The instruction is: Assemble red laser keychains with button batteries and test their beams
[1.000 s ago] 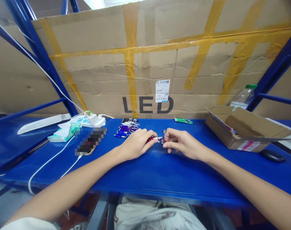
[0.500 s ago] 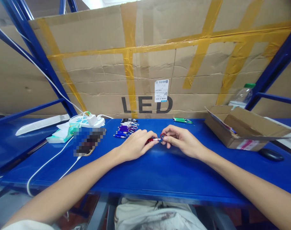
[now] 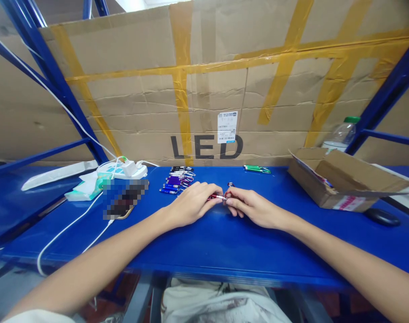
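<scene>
My left hand (image 3: pixel 194 204) is closed around a slim, shiny red keychain flashlight (image 3: pixel 217 197), whose silver end points right and whose rear is hidden in my palm. Thumb and forefinger of my right hand (image 3: pixel 250 204) pinch at that silver end, where a red carabiner clip (image 3: pixel 226 193) partly shows between the fingers. Just above these fingertips a small dark-and-silver piece (image 3: pixel 230 184) sticks out. Behind my left hand lie several similar flashlights in a row: blue ones (image 3: pixel 169 191), purple ones (image 3: pixel 174 181), silver and black ones (image 3: pixel 181 169), with clips facing right.
Green flashlights (image 3: pixel 256 169) lie at the back of the blue table (image 3: pixel 218 242). On the right are an open cardboard box (image 3: pixel 339 197) and a black mouse (image 3: pixel 382 217). To the left are a phone (image 3: pixel 128 199), a tissue pack (image 3: pixel 85 188), a power strip (image 3: pixel 140 171) and white cables.
My right fingers have shifted slightly left and down to the flashlight's silver end. The red clip has turned and is more covered by the fingers. My left hand stays put.
</scene>
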The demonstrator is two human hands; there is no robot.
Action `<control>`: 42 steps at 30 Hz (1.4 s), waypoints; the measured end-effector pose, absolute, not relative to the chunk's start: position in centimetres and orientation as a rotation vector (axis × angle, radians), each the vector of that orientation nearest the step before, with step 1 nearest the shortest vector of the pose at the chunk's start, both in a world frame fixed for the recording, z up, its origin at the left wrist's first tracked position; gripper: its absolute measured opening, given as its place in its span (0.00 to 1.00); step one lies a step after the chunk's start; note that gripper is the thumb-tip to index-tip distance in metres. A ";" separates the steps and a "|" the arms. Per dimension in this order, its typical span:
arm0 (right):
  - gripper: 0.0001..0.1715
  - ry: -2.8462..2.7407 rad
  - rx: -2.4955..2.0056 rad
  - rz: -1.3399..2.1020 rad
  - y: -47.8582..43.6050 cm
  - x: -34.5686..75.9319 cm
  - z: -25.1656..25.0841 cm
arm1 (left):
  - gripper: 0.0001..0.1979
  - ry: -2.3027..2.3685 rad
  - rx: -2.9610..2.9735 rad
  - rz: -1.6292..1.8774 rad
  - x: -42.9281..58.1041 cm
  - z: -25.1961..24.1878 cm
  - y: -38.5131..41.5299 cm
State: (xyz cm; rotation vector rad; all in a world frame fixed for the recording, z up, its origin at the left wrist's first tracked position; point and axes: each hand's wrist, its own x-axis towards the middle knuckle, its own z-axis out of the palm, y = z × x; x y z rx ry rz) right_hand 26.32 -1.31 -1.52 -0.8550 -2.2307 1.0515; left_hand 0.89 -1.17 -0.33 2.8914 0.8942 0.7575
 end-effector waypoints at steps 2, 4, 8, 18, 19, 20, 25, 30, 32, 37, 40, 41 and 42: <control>0.24 -2.263 -0.848 1.045 -1.5 26.3 -1.4 | 0.10 0.899 2.884 0.760 0.9 -0.3 -1.2; 0.24 -2.263 -0.835 1.084 -1.7 26.3 -1.1 | 0.10 0.885 2.859 0.776 0.9 -0.3 -1.2; 0.25 -2.208 -0.812 1.240 -2.1 26.1 -0.7 | 0.08 0.845 2.785 0.805 1.0 -0.4 -1.4; 0.26 -2.156 -0.758 1.345 -2.8 25.3 -1.4 | 0.07 0.706 2.668 0.974 1.4 -0.8 -1.3; 0.25 -2.150 -0.764 1.307 -2.8 25.3 -1.4 | 0.07 0.699 2.655 0.975 1.3 -0.8 -1.2; 0.25 -2.137 -0.770 1.269 -2.8 25.3 -1.4 | 0.06 0.700 2.640 0.972 1.3 -0.8 -1.2; 0.23 -2.065 -0.801 1.262 -2.7 25.4 -1.2 | 0.06 0.721 2.608 0.944 1.1 -0.6 -1.3; 0.24 -2.103 -0.785 1.394 -3.2 25.4 -1.0 | 0.06 0.663 2.625 0.908 1.3 -0.4 -1.9; 0.24 -2.093 -0.783 1.424 -3.4 25.3 -1.0 | 0.06 0.643 2.620 0.909 1.3 -0.3 -2.0; 0.23 -2.006 -0.749 1.518 -3.4 25.1 -1.3 | 0.06 0.633 2.589 0.906 1.3 -0.3 -2.0; 0.22 -1.957 -0.710 1.533 -3.4 25.0 -1.5 | 0.07 0.668 2.573 0.896 1.2 -0.3 -2.0; 0.22 -1.941 -0.696 1.539 -3.5 25.0 -1.6 | 0.07 0.682 2.566 0.890 1.2 -0.4 -2.0; 0.22 -1.923 -0.684 1.547 -3.5 24.9 -1.6 | 0.07 0.695 2.557 0.885 1.2 -0.4 -2.0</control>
